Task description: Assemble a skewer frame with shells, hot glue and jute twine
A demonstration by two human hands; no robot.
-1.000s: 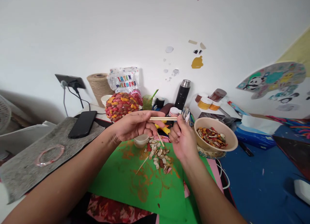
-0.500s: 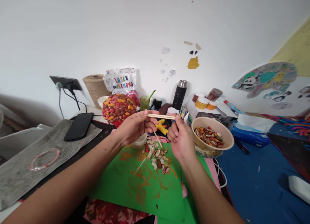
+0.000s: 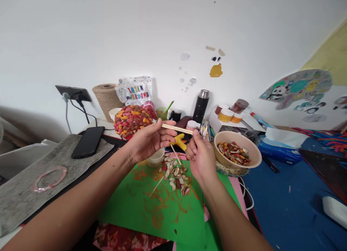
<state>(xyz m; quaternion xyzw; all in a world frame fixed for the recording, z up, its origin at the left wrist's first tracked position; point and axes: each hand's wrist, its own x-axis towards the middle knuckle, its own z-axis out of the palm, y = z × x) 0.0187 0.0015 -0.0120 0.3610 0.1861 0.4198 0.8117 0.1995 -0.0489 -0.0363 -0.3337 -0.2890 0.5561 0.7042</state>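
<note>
My right hand (image 3: 202, 153) is closed, thumb pressed on one end of a pair of pale wooden chopsticks (image 3: 179, 128). The sticks run almost level to my left hand (image 3: 150, 140), whose fingers are loosely spread, with the sticks' other end at its thumb and forefinger. Just behind and between the hands shows a yellow forked piece (image 3: 180, 139). Below them, peanut shells (image 3: 176, 175) lie heaped on a paint-stained green sheet (image 3: 130, 207). Another wooden stick (image 3: 176, 154) slants down into the heap, and a thin skewer (image 3: 156, 187) lies beside it.
A bowl (image 3: 255, 151) of painted shells stands right, a small white cup (image 3: 156, 160) behind my left hand. Farther back are a shell-covered red and orange ball (image 3: 132, 121), a twine roll (image 3: 105, 97), a black flask (image 3: 201, 106) and paint jars (image 3: 225, 115). A phone (image 3: 88, 141) lies left.
Both hands have shifted slightly left with the chopsticks. The sticks' left end has risen a little, and my left fingers look more spread.
</note>
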